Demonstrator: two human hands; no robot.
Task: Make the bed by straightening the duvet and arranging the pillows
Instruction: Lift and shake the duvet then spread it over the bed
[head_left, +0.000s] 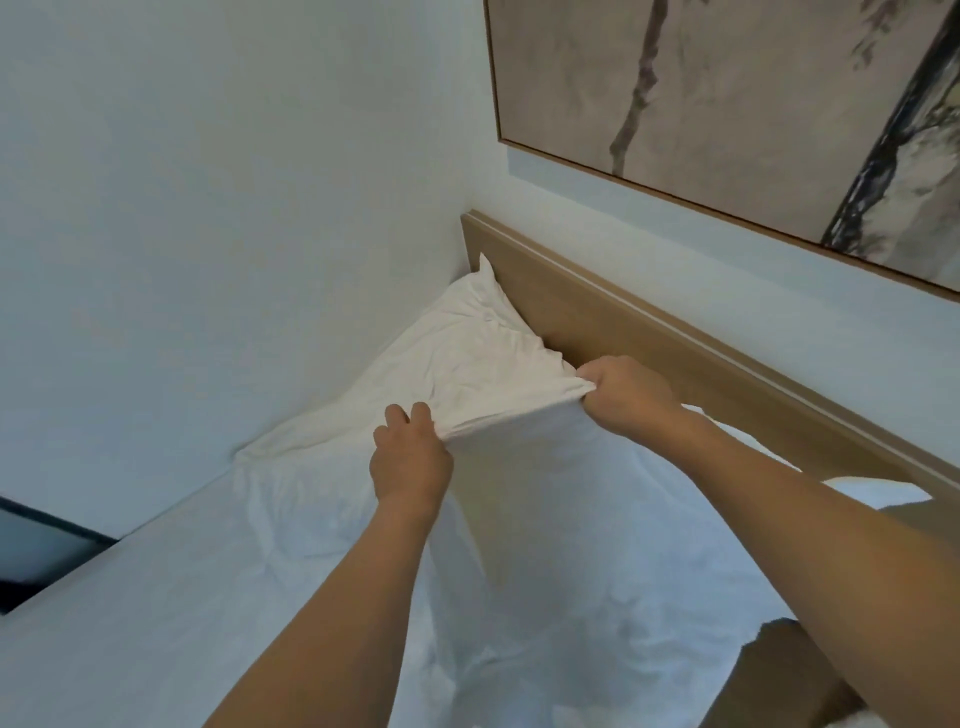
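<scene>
- Nearest the head camera, two bare forearms reach forward over the bed; the right one crosses in from the lower right edge, the left one rises from the bottom middle.
- The left hand (410, 457) pinches the near end of a lifted fold of white fabric, fingers curled over the top of the edge and the thumb hidden beneath.
- The right hand (626, 395) is fisted tight on the far end of that same fold, just in front of the headboard (649, 332), so the edge runs taut between the two hands.
- That fabric looks to be the upper edge of the duvet (545, 561), which hangs down from the grip in a loose, creased sheet over the mattress; holding it at two spread points is probably meant to let the person pull it square and flat.
- The pillow (467, 358) lies wedged in the corner where the wall (234, 208) meets the headboard, one corner poking up, its case rumpled; the lifted edge overlaps its near side, and whether the hands also catch the pillowcase cannot be told.
- Judged from this, the straightening is under way and the pillow is not yet arranged.
- A framed picture (727, 104) of dark branches hangs above the headboard.
- No brand, label or readable writing shows anywhere.
</scene>
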